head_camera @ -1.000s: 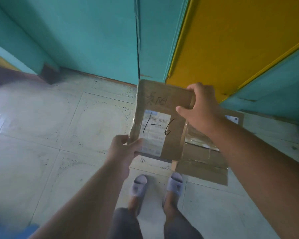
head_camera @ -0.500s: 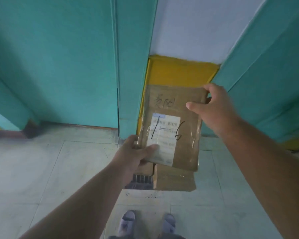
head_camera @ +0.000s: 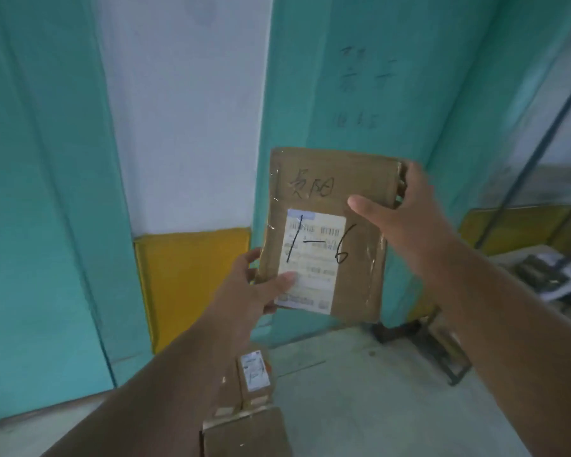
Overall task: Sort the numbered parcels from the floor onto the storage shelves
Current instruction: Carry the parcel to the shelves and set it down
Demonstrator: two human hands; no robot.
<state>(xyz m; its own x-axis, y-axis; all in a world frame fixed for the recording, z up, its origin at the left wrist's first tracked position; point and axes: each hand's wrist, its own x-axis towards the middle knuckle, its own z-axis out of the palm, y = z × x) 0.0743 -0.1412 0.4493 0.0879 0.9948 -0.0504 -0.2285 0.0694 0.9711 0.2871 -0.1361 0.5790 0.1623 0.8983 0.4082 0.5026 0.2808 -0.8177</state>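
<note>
Now lifted: the view has swung up from the floor tiles to the wall, so parcel 1-6 looks headed for a shelf.

The left hand [head_camera: 257, 288] pinches the cardboard parcel [head_camera: 327, 232] at its lower-left corner, the right hand [head_camera: 406, 219] clasps its upper-right edge; flat, taped, white label, held at chest height above two floor parcels [head_camera: 251, 407].

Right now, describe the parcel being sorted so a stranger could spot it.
In front of the teal wall, both hands hold up a flat brown parcel. Unlike the boxes on the floor, it has "1-6" inked across its white label.
</note>
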